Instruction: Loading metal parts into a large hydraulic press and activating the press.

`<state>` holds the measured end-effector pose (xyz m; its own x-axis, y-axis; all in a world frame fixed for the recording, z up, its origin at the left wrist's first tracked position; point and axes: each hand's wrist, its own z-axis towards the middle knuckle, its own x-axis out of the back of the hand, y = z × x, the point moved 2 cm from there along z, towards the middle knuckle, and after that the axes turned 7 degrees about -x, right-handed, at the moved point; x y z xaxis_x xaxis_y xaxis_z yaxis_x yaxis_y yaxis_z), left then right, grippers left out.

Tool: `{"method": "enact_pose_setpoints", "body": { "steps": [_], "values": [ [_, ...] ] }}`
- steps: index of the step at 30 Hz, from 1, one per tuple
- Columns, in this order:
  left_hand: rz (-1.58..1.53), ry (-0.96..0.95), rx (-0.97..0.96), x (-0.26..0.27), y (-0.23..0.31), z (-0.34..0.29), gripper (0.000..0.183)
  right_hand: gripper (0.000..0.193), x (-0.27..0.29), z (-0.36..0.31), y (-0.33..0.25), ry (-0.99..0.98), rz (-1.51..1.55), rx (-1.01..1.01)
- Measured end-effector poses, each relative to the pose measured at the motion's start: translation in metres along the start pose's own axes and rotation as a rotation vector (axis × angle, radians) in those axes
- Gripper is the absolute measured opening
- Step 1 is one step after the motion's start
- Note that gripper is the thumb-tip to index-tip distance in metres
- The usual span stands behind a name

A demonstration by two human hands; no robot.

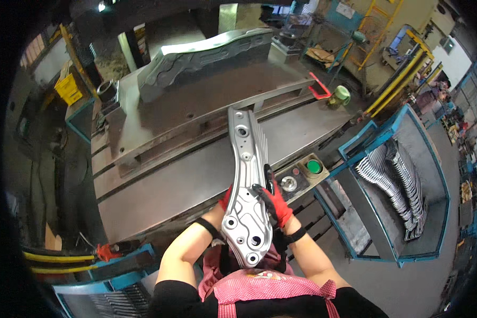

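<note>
A stack of long stamped sheet-metal parts [246,180] is held up in front of my body, its narrow end pointing away over the press bed. The silvery top part has round holes and raised ribs; the edges of several nested parts show along the right side. My right hand [275,204], in a black and red glove, grips the stack's right edge, thumb on top. On the left edge, my left hand [224,200] supports the stack; only a red strip of its glove shows and its fingers are hidden underneath.
A flat metal press bed [159,185] lies ahead, with a large shaped die [206,61] behind. A control box with a green button [314,166] is at its front right. At right, a blue-framed bin [403,254] holds stacked metal parts; another blue rack [100,289] stands lower left.
</note>
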<state>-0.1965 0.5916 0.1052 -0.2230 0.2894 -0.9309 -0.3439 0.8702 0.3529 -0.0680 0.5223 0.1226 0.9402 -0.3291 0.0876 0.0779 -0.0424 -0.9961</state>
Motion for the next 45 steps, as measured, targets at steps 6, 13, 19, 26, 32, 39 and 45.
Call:
{"method": "enact_pose_setpoints", "body": {
  "steps": [6, 13, 19, 26, 32, 39, 45],
  "values": [
    [-0.051, -0.019, -0.013, 0.014, -0.005, 0.014, 0.044, 0.079, 0.003, -0.034, 0.052, -0.037, 0.154, -0.402],
    [-0.136, -0.076, -0.247, -0.007, -0.024, 0.009, 0.046, 0.043, 0.046, -0.069, 0.040, -0.129, -0.052, -0.219],
    [-0.139, -0.069, -0.504, -0.020, -0.034, -0.025, 0.047, 0.047, 0.060, -0.032, 0.025, -0.521, -0.638, 0.693],
    [-0.146, 0.126, -1.022, -0.050, -0.028, -0.068, 0.049, 0.051, 0.018, -0.017, -0.027, -0.896, -0.343, 0.434],
    [-0.032, 0.325, -1.419, -0.070, -0.076, -0.183, 0.055, 0.044, -0.036, -0.076, -0.071, -1.210, -0.586, 0.963],
    [-0.232, 0.586, -1.666, -0.076, -0.140, -0.276, 0.052, 0.087, -0.073, -0.134, -0.048, -1.620, -0.280, -0.345],
    [-0.341, 0.888, -1.671, -0.071, -0.210, -0.351, 0.052, 0.085, -0.160, -0.200, -0.059, -1.830, -0.302, -0.063]
  ]
}}
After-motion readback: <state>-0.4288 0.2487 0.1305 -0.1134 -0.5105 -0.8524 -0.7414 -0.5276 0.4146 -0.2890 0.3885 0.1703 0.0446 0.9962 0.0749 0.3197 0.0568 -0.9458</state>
